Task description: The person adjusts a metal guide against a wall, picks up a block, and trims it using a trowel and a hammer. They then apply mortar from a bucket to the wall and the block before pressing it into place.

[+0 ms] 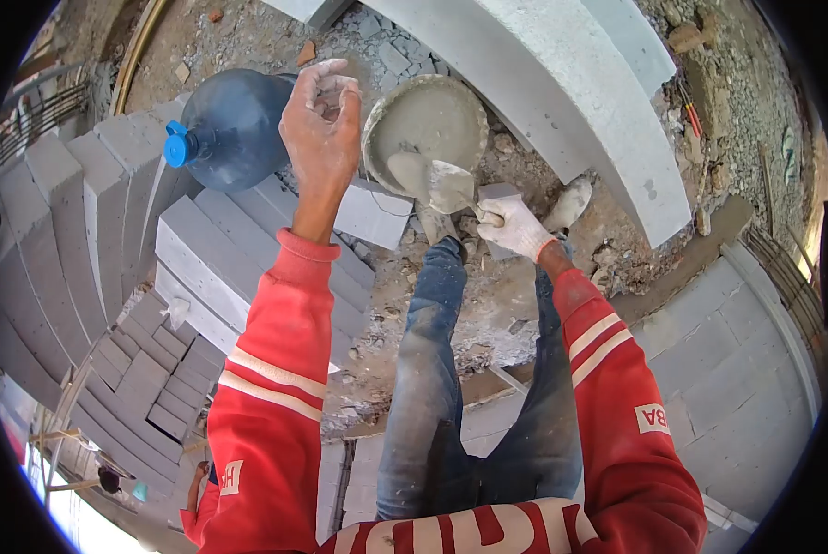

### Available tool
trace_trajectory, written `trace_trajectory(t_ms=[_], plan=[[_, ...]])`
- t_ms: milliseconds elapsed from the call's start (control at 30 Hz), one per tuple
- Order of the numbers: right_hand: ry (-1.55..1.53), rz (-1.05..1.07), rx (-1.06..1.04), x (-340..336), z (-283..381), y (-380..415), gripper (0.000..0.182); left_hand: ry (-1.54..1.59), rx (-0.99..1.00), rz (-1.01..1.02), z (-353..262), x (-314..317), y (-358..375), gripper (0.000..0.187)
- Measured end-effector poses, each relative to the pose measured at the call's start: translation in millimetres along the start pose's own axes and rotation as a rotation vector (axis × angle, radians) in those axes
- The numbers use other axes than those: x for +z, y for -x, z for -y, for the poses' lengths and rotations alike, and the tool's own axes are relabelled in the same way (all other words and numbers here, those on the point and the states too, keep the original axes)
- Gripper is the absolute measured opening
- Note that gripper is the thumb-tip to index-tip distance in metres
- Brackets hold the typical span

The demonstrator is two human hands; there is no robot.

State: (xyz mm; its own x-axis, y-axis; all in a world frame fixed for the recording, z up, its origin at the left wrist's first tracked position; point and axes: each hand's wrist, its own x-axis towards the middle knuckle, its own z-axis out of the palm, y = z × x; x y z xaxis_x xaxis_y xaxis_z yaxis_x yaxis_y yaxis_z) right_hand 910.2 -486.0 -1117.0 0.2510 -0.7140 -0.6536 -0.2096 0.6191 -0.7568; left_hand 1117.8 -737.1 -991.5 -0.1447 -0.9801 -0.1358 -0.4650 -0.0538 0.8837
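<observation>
At the mortar bucket [402, 103], R hand [511, 228], gloved, grips trowel [451, 187] w/ mortar; bare L hand [323, 125] hovers left, fingers half-curled, nr blue jug [238, 129].

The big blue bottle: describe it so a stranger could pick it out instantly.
Start at the round mortar basin. Just to its left, beyond the bare left hand, a large dark-blue bottle lies on its side by the pale grey blocks. Its bright blue cap and rounded body set it apart from them.

Jug [243, 129] left of bucket [368, 146], mortar [439, 106] inside; trowel [452, 188] at near rim; slabs [608, 102] right.
</observation>
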Motion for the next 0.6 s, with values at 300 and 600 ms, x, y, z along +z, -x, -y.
trace_trajectory(t_ms=[300, 600], plan=[[-0.153, -0.330, -0.072, 15, 43, 210, 0.028, -0.460, 0.770, 0.617, -158, 123, -5, 0.079], [-0.320, -0.971, 0.195, 68, 5, 329, 0.034, -0.862, 1.112, 1.092, -154, 247, 40, 0.121]])
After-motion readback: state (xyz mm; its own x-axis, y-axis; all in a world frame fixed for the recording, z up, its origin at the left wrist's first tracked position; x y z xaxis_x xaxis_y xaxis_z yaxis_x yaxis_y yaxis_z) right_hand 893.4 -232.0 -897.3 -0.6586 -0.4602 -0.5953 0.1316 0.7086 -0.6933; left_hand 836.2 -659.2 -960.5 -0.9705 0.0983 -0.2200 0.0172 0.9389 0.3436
